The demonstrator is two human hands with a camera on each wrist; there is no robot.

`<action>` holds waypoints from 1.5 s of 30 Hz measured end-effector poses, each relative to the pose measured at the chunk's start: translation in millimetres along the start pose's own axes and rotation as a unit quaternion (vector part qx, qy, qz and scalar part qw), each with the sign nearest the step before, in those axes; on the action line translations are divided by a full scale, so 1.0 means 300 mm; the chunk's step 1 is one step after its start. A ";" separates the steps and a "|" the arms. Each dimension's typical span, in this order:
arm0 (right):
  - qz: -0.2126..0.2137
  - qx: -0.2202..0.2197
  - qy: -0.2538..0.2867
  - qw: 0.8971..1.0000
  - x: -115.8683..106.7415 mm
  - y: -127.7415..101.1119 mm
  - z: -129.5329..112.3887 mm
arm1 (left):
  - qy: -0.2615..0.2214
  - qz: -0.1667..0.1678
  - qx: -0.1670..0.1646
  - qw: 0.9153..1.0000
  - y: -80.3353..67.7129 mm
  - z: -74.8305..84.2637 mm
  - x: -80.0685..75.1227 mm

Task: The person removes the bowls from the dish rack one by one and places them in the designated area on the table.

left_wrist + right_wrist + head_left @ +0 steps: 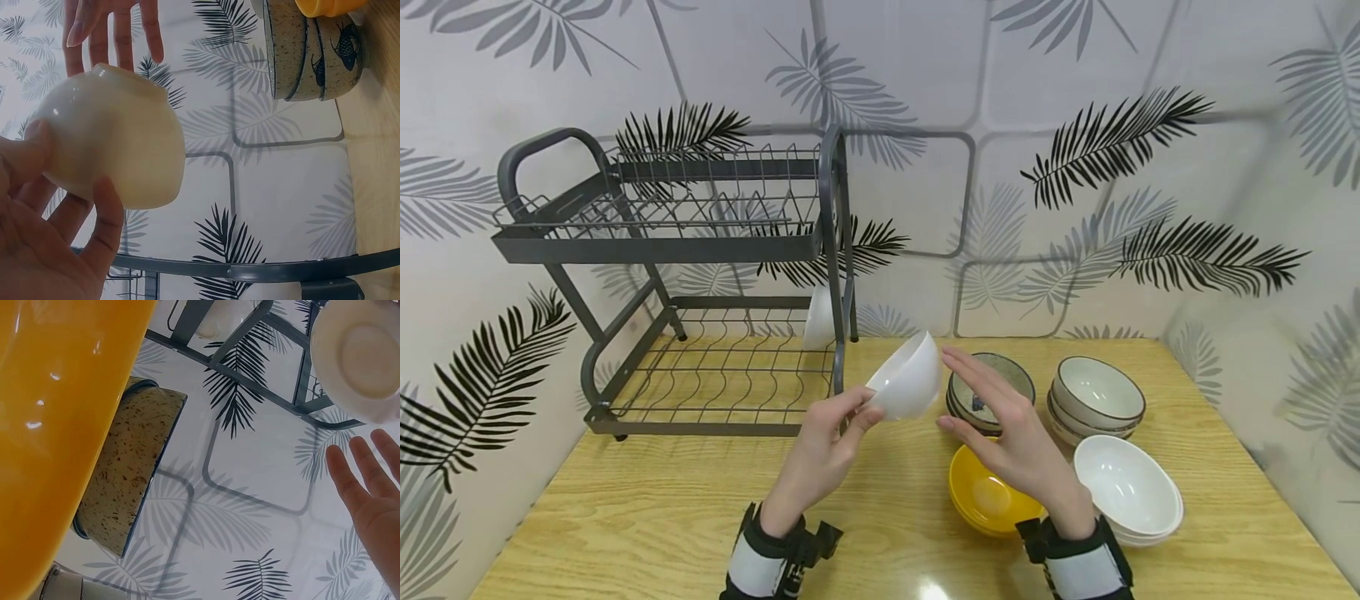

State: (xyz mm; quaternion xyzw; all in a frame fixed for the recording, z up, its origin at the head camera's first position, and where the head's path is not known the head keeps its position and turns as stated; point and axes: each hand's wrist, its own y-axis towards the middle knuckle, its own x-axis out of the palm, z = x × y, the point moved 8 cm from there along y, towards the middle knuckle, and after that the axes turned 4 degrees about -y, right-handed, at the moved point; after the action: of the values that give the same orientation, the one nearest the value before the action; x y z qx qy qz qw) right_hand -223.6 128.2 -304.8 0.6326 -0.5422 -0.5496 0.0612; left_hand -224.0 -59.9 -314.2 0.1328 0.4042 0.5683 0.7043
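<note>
My left hand [822,454] grips a white bowl [906,385] by its edge, thumb on one side and fingers on the other. The bowl is held tilted in the air, in front of the rack's right end. In the left wrist view the rounded outside and foot ring of this bowl [119,140] face the camera. My right hand [1011,437] is just right of the bowl with fingers extended and nothing in its grasp. The right wrist view has the straight fingers [369,469] close below the bowl.
A dark two-tier dish rack [655,248] stands at left, another white bowl [820,321] at its lower right. Stacked at right are speckled bowls [1011,375], yellow bowls [985,500], dark-rimmed bowls [1097,392] and white bowls [1127,483]. A patterned wall is behind the wooden table.
</note>
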 end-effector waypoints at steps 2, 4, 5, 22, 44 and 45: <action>0.001 -0.004 0.002 1.000 0.002 0.000 -0.001 | 0.014 -0.009 0.006 1.000 0.000 0.007 0.006; 0.003 -0.007 0.004 1.000 0.003 0.000 -0.001 | 0.033 -0.016 0.018 0.999 -0.001 0.014 0.010; 0.004 -0.009 0.004 1.000 0.003 -0.001 0.000 | 0.044 -0.019 0.023 0.999 -0.002 0.018 0.013; 0.027 -0.039 0.037 0.998 -0.006 -0.001 -0.011 | 0.140 -0.069 0.056 0.986 -0.015 0.046 0.039; -0.011 -0.073 0.041 0.996 0.018 -0.011 -0.021 | 0.217 -0.105 0.098 0.966 -0.025 0.075 0.060; -0.011 -0.075 0.040 0.996 0.018 -0.011 -0.023 | 0.218 -0.105 0.098 0.965 -0.025 0.075 0.061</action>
State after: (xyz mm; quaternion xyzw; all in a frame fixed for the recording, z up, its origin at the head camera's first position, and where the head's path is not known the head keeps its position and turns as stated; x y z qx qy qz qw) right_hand -217.3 121.8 -307.6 0.6533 -0.4897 -0.5639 0.1244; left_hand -202.2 -39.5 -312.2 0.0306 0.6134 0.4637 0.6386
